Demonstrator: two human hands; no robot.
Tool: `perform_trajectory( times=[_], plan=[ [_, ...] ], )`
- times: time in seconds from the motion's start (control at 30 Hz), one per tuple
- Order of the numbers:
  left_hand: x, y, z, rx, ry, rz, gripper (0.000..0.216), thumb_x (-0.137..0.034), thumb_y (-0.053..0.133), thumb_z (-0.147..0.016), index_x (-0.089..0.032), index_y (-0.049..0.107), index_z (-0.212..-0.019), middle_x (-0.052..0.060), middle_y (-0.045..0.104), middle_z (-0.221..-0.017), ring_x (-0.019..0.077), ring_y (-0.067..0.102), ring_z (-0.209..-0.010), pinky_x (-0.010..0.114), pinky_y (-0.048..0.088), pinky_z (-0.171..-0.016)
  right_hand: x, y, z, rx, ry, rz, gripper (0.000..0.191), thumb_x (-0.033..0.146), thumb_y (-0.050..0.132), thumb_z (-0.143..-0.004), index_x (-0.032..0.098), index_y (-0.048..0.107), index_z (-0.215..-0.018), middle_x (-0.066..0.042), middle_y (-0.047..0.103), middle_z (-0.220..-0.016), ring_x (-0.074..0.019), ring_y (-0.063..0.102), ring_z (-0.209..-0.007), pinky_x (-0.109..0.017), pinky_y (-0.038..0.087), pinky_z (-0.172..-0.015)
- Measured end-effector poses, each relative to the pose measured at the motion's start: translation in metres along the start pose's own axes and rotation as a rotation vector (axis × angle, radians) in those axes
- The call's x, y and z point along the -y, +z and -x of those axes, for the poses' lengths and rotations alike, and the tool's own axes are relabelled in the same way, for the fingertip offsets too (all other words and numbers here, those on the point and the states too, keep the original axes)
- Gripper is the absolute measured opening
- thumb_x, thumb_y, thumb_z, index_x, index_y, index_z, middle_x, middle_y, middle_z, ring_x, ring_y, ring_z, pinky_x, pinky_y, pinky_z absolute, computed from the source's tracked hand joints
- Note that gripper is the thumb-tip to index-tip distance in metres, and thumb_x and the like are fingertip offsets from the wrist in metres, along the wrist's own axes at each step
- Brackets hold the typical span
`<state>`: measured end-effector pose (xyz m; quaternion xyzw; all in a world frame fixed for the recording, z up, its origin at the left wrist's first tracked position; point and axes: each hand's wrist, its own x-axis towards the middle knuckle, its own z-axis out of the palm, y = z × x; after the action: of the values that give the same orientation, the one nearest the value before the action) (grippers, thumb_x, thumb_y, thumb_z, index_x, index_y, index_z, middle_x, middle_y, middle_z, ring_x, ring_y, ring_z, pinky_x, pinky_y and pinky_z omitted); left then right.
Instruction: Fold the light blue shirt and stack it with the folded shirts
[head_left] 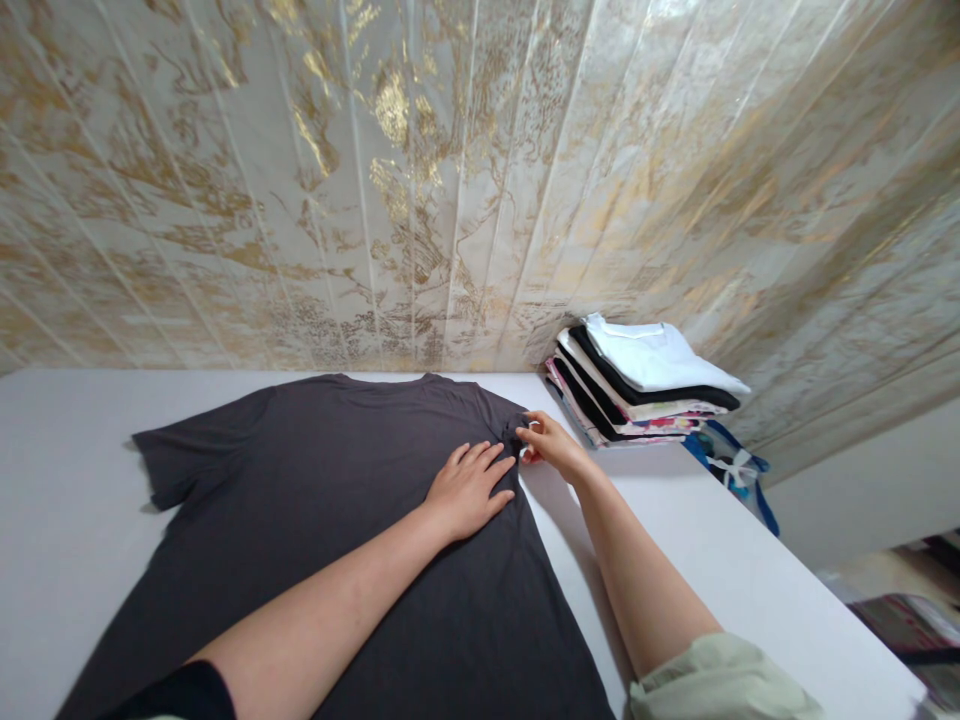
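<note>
A dark grey T-shirt point(337, 490) lies spread on the white table, its neckline toward the wall. Its left-hand sleeve is stretched out flat, while the right-hand sleeve is bunched up. My left hand point(469, 490) rests flat on the shirt near the right armpit, fingers spread. At that bunched sleeve, my right hand point(551, 445) has its fingers closed on the fabric. The fingertips of that hand are partly hidden by the cloth.
A stack of folded clothes point(645, 385), a white one on top, stands at the table's back right. Beside it, a blue item with white ties point(739, 470) is at the edge. The white table point(697, 540) meets a gold-patterned wall covering point(420, 200) behind.
</note>
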<state>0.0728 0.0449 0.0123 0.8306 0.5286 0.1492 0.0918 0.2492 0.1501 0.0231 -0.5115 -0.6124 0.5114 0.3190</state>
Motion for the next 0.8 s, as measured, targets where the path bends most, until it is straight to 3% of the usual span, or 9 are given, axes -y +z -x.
perform_trajectory(
  times=[0.13,0.33,0.63,0.8],
  plan=[
    [0.000,0.001,0.000,-0.002,0.000,0.009,0.053,-0.049,0.042,-0.094,-0.025,0.044,-0.141,0.005,0.037,-0.153,0.0259,0.029,-0.142,0.048,0.021,-0.116,-0.003,-0.006,-0.003,-0.011,-0.001,0.065,0.040,0.018,0.059,-0.078,0.020,0.048,-0.116,0.011,0.050,-0.057,-0.0109,0.058,-0.043,-0.020,0.044,-0.042],
    [-0.001,0.002,-0.001,-0.010,-0.008,0.014,0.055,-0.049,0.041,-0.094,-0.022,0.043,-0.141,0.006,0.037,-0.153,0.0241,0.029,-0.142,0.047,0.020,-0.117,-0.007,-0.011,-0.009,-0.234,-0.085,0.334,0.025,0.021,0.056,-0.080,0.018,0.056,-0.105,0.010,0.048,-0.051,-0.0099,0.051,-0.038,-0.020,0.039,-0.040],
    [-0.001,-0.001,0.000,0.002,-0.016,0.014,0.052,-0.049,0.040,-0.094,-0.024,0.044,-0.140,0.005,0.038,-0.152,0.0245,0.029,-0.142,0.047,0.021,-0.116,0.012,-0.009,0.006,-0.003,-0.001,-0.093,0.036,0.026,0.056,-0.085,0.023,0.052,-0.120,0.004,0.060,-0.080,-0.0061,0.056,-0.046,-0.020,0.044,-0.047],
    [0.000,-0.001,0.000,0.012,-0.001,0.010,0.050,-0.048,0.041,-0.094,-0.029,0.045,-0.140,0.005,0.037,-0.153,0.0256,0.029,-0.142,0.048,0.020,-0.116,0.014,-0.013,0.007,-0.004,0.056,-0.093,0.027,0.024,0.059,-0.084,0.020,0.056,-0.111,0.004,0.061,-0.071,-0.0060,0.056,-0.046,-0.018,0.044,-0.048]
  ],
)
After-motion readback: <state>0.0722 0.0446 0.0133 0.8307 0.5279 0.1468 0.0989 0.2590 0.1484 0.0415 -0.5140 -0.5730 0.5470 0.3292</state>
